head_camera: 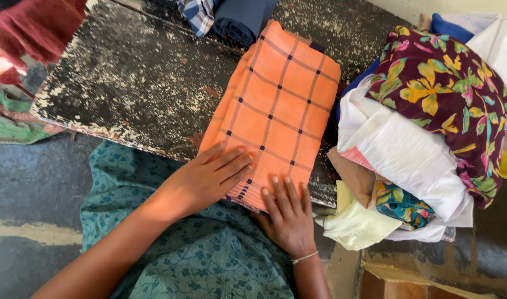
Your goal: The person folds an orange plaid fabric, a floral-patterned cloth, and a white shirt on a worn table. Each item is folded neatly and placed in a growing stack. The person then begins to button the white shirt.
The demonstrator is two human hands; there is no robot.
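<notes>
**Both hands flat on folded orange cloth**

The worn dark table [137, 77] carries a folded orange checked cloth [275, 105] at its near edge. A pile of clothes [425, 127] lies just beside it. The left hand [206, 180] and right hand [289, 213] press its near end, fingers extended, holding nothing.

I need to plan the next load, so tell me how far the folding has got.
Done: the orange checked cloth lies folded into a flat rectangle on the worn dark table. In hand: the left hand and right hand press flat on its near end. Left: a loose heap at the right, with a floral maroon cloth and white cloth, looks unfolded.
</notes>
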